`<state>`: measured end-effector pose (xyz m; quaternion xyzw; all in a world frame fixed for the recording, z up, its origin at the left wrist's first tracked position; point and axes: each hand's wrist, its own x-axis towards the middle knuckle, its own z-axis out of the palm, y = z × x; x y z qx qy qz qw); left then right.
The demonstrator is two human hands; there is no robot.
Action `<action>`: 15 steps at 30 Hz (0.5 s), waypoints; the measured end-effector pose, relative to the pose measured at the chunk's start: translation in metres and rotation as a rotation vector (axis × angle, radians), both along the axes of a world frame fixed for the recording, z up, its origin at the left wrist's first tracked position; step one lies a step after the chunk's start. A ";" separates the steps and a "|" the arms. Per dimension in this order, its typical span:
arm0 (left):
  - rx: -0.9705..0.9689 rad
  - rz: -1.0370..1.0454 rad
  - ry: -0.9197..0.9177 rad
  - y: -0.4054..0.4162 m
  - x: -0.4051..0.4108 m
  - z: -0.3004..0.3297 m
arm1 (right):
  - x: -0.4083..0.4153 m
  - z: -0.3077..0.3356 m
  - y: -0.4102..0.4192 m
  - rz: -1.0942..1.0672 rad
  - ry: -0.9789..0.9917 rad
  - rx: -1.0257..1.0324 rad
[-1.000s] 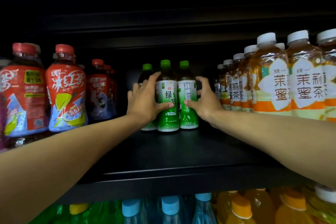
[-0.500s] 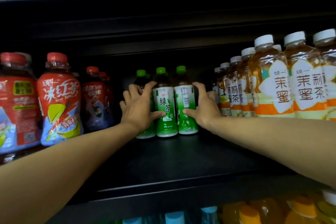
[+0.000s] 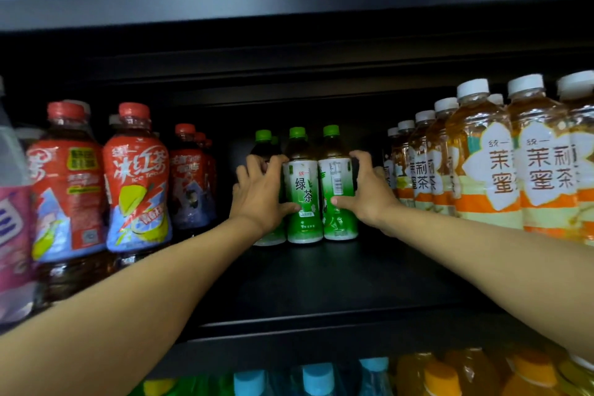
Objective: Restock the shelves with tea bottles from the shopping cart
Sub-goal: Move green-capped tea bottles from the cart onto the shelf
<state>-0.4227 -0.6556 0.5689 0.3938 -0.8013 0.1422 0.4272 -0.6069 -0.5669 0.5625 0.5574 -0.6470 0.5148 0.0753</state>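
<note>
Hiding much of the leftmost green tea bottle (image 3: 264, 151) behind the left hand (image 3: 258, 199), with only its cap, dark shoulder and base showing. More green caps behind the front row, bodies unseen. Cut off at the frame edges: a pale bottle with a pink label (image 3: 13, 212) on the left, jasmine tea bottles (image 3: 488, 170) on the right. Blurred beyond reading on the shelf above. Only caps visible on the shelf below.

Curling round the leftmost bottle with the left fingers (image 3: 257, 162), thumb pressed low on the middle green tea bottle (image 3: 303, 193). Gripping the right green tea bottle (image 3: 337, 183) with the right hand (image 3: 369, 196), fingers hooked over its far side, thumb across the label's lower part. Standing upright, side by side and touching, all three, deep on the black shelf (image 3: 321, 283), between the red iced tea bottles (image 3: 136, 177) and the jasmine row.
</note>
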 end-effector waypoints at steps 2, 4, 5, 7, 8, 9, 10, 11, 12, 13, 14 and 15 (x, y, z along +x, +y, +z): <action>0.030 0.024 -0.076 0.005 0.010 0.005 | 0.004 0.006 0.016 -0.011 0.088 0.005; 0.036 0.068 -0.164 0.013 0.019 0.007 | 0.008 0.009 0.033 -0.026 0.190 0.031; 0.032 0.089 -0.206 0.017 0.022 0.008 | 0.010 0.010 0.042 -0.037 0.250 0.056; 0.054 0.098 -0.273 0.029 0.028 0.008 | 0.014 0.009 0.058 -0.062 0.365 0.122; 0.075 0.092 -0.306 0.035 0.030 0.007 | 0.017 0.007 0.067 -0.075 0.404 0.158; 0.092 0.083 -0.336 0.042 0.033 0.005 | 0.021 0.006 0.075 -0.088 0.425 0.189; 0.103 0.071 -0.359 0.049 0.036 0.002 | 0.025 0.004 0.082 -0.092 0.427 0.210; 0.113 0.055 -0.372 0.057 0.039 0.000 | 0.030 0.001 0.089 -0.088 0.416 0.227; 0.125 0.037 -0.377 0.065 0.043 -0.003 | 0.035 -0.001 0.095 -0.081 0.410 0.239; 0.143 0.016 -0.375 0.074 0.048 -0.005 | 0.040 -0.003 0.101 -0.079 0.413 0.255; 0.164 -0.008 -0.367 0.084 0.053 -0.007 | 0.046 -0.005 0.109 -0.084 0.422 0.276; 0.182 -0.032 -0.356 0.095 0.060 -0.009 | 0.052 -0.007 0.117 -0.094 0.425 0.301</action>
